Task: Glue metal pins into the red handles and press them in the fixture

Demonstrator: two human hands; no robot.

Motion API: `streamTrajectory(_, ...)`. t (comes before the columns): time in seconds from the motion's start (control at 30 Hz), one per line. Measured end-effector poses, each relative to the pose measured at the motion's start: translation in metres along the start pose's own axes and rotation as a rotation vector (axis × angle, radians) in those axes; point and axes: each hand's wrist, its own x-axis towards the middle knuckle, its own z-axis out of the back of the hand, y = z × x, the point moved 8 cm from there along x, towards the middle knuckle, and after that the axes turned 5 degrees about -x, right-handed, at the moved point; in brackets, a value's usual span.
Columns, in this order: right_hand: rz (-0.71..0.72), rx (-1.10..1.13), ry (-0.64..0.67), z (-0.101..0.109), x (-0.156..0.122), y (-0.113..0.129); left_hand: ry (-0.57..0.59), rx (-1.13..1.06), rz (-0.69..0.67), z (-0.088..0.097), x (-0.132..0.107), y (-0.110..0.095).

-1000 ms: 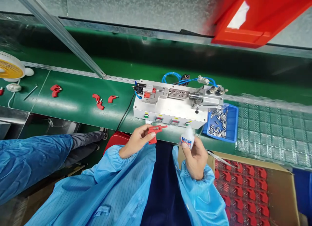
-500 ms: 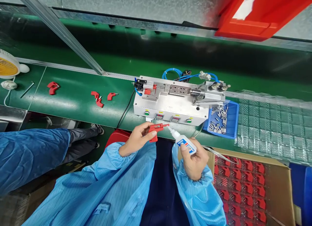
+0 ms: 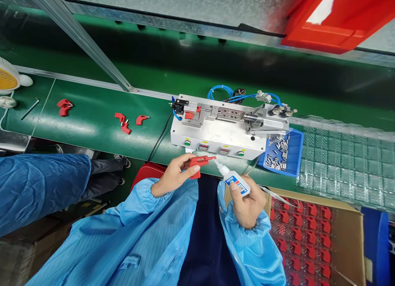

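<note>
My left hand (image 3: 175, 175) pinches a red pistol-shaped plastic part (image 3: 197, 163), its thin end pointing right. In my right hand (image 3: 249, 201) is a white glue bottle (image 3: 237, 183) with a blue label, tilted so its nozzle comes up to the tip of the red part. Whether nozzle and part touch, I cannot tell. Just beyond both hands stands a silver bench machine (image 3: 216, 131) with green buttons and small displays; a red piece (image 3: 189, 114) sits in its left end.
Loose red parts (image 3: 123, 123) lie on the green bench (image 3: 92, 133) to the left. A blue tray (image 3: 298, 154) of metal pins (image 3: 279, 152) and clear blister trays (image 3: 339, 166) are right. Below, a carton (image 3: 348, 232) holds red parts. Another person's blue sleeve (image 3: 43, 187) is at left.
The camera view has shifted slightly. Both hands keep their grips, and the bottle's nozzle stays at the tip of the red part.
</note>
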Motion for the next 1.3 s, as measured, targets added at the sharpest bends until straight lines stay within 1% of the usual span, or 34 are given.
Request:
streamTrajectory(0.37, -0.016, 0.022, 0.001, -0.004, 0.000, -0.002, 0.002, 0.006, 0.001, 0.003, 0.001, 0.002)
streamTrajectory(0.53, -0.022, 0.025, 0.037, -0.008, 0.001, 0.000, 0.017, 0.002, 0.013, 0.003, 0.000, 0.004)
streamTrajectory(0.63, -0.055, 0.046, 0.018, -0.007, -0.002, -0.008, 0.013, -0.002, 0.017, 0.003, 0.000, 0.005)
streamTrajectory(0.7, -0.107, 0.101, -0.008, -0.004, -0.005, -0.019, 0.003, -0.009, 0.018, 0.003, 0.000, 0.006)
streamTrajectory(0.77, -0.178, 0.224, 0.004, -0.004, -0.007, -0.032, -0.004, -0.018, 0.021, 0.003, 0.001, 0.007)
streamTrajectory(0.9, -0.289, 0.489, 0.126, -0.008, -0.010, -0.050, -0.026, -0.048, 0.039, 0.004, 0.004, 0.009)
streamTrajectory(0.97, -0.316, 0.554, 0.159, -0.009, -0.013, -0.062, -0.047, -0.086, 0.058, 0.006, 0.007, 0.012)
streamTrajectory(1.03, -0.339, 0.585, 0.183, -0.014, -0.019, -0.080, -0.073, -0.141, 0.085, 0.010, 0.011, 0.018)
streamTrajectory(1.1, -0.350, 0.568, 0.205, -0.028, -0.026, -0.105, -0.100, -0.199, 0.123, 0.015, 0.014, 0.027)
streamTrajectory(1.17, -0.343, 0.474, 0.208, -0.049, -0.033, -0.134, -0.139, -0.243, 0.180, 0.021, 0.014, 0.040)
streamTrajectory(1.23, -0.328, 0.280, 0.185, -0.071, -0.038, -0.164, -0.188, -0.263, 0.240, 0.028, 0.012, 0.055)
streamTrajectory(1.3, -0.344, 0.040, 0.114, -0.085, -0.038, -0.194, -0.236, -0.262, 0.269, 0.036, 0.011, 0.066)
